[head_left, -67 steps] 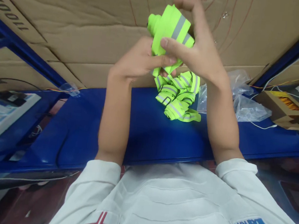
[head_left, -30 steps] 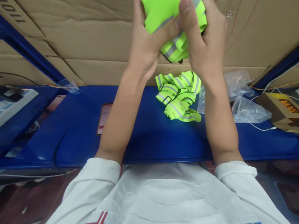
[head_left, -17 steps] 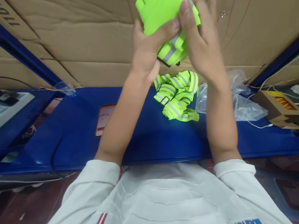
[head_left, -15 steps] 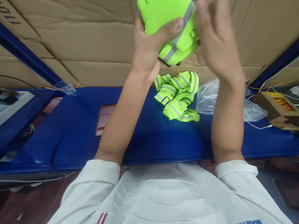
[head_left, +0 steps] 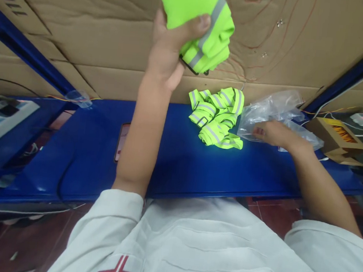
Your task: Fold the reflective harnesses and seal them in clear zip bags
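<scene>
My left hand (head_left: 174,44) is raised in front of the cardboard, its thumb across a folded reflective vest (head_left: 197,12). The vest is fluorescent yellow-green, with a grey stripe and dark edging, and its top runs out of view. On the blue table, my right hand (head_left: 271,132) has its fingers curled at a crumpled clear plastic bag (head_left: 272,106). Their tips are partly hidden, but they appear to pinch the plastic. Between the two arms lies a loose heap of yellow-green reflective straps (head_left: 216,113) with dark buckles.
A phone (head_left: 121,140) lies partly behind my left forearm on the blue table (head_left: 190,171). To the right stands an open brown carton (head_left: 337,139) beside white cables. Cardboard (head_left: 113,46) rises behind the table, and blue frame posts (head_left: 31,55) slant at both sides.
My right hand has left the folded vest and come down to the plastic bag at the right. My left hand still holds the vest, slightly further left. The straps lie as before.
</scene>
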Demonstrator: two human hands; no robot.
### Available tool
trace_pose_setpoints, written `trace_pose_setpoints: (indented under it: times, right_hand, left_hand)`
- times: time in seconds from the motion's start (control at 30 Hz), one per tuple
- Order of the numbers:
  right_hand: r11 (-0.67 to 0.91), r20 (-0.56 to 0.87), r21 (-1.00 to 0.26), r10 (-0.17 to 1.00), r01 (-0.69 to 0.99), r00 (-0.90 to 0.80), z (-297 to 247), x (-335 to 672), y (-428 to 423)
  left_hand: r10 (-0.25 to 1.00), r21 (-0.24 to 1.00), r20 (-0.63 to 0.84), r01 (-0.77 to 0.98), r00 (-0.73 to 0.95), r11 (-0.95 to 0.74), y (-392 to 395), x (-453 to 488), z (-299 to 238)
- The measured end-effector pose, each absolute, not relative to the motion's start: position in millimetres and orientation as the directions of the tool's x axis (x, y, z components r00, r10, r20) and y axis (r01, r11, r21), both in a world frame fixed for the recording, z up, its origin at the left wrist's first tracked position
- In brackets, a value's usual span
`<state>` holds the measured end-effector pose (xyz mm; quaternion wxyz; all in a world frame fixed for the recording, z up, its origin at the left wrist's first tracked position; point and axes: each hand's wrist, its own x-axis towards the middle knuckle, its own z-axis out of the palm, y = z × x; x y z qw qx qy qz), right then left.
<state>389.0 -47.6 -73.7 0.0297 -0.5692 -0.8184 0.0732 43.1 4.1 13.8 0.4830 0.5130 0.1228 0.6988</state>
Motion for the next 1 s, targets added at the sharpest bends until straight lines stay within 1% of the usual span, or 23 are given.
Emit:
trace_pose_setpoints:
  times: [0.07, 0.13, 0.17, 0.2, 0.27, 0.37, 0.43, 0.5, 0.57, 0.67, 0.77, 0.8, 0.9, 1.0]
  right_hand:
    - [0.283, 0.075, -0.12, 0.958, 0.952, -0.275, -62.4, 380.7, -43.9]
    - [0.224, 0.273, -0.126, 0.944, 0.966, -0.183, -41.8, 367.4, -38.9]
    - [0.19, 0.437, -0.177, 0.894, 0.966, -0.096, -30.1, 358.7, -36.7]
    - [0.205, 0.57, -0.228, 0.821, 0.952, -0.041, -18.6, 348.9, -34.9]
    - [0.342, 0.739, -0.276, 0.673, 0.898, -0.029, 1.7, 327.0, -32.6]
    - [0.454, 0.793, -0.24, 0.602, 0.858, -0.096, 23.7, 295.8, -30.8]
    - [0.572, 0.82, -0.227, 0.549, 0.788, -0.163, 33.4, 281.0, -29.6]
    - [0.674, 0.847, -0.256, 0.502, 0.693, -0.175, 39.8, 272.1, -28.3]
    - [0.726, 0.862, -0.297, 0.484, 0.62, -0.153, 42.9, 267.5, -27.5]
    - [0.735, 0.874, -0.307, 0.469, 0.604, -0.125, 43.0, 264.1, -29.6]
    - [0.68, 0.894, -0.262, 0.439, 0.684, -0.094, 41.5, 262.3, -35.1]
    - [0.661, 0.898, -0.227, 0.426, 0.716, -0.109, 41.3, 262.0, -37.1]
    - [0.65, 0.879, -0.095, 0.41, 0.754, -0.243, 41.8, 262.3, -42.9]
    - [0.671, 0.861, -0.02, 0.388, 0.741, -0.329, 42.5, 262.3, -48.9]
  left_hand:
    - [0.794, 0.694, 0.607, -0.498, 0.018, -0.519, 7.0, 45.3, 6.2]
    - [0.778, 0.702, 0.626, -0.478, 0.058, -0.529, 5.1, 48.6, 1.3]
    - [0.775, 0.716, 0.625, -0.461, 0.09, -0.524, 2.2, 50.8, 0.3]
    - [0.779, 0.736, 0.615, -0.442, 0.121, -0.513, -2.0, 53.4, 0.3]
    - [0.791, 0.775, 0.584, -0.413, 0.18, -0.478, -12.2, 59.3, 2.3]
    - [0.812, 0.797, 0.548, -0.419, 0.198, -0.436, -25.4, 66.9, 7.1]
    - [0.817, 0.795, 0.549, -0.414, 0.176, -0.444, -29.2, 68.9, 9.2]
    - [0.811, 0.79, 0.561, -0.4, 0.166, -0.464, -29.1, 67.8, 9.8]
    - [0.799, 0.794, 0.568, -0.388, 0.197, -0.468, -27.7, 64.5, 9.4]
    - [0.777, 0.811, 0.564, -0.366, 0.279, -0.457, -29.0, 58.7, 9.8]
    - [0.764, 0.864, 0.502, -0.251, 0.404, -0.436, -36.1, 53.1, 13.7]
    - [0.768, 0.889, 0.457, -0.196, 0.448, -0.415, -38.8, 51.5, 15.3]
    - [0.784, 0.941, 0.318, -0.078, 0.534, -0.328, -42.0, 48.2, 17.6]
    - [0.774, 0.959, 0.266, -0.076, 0.575, -0.273, -35.9, 48.3, 14.3]
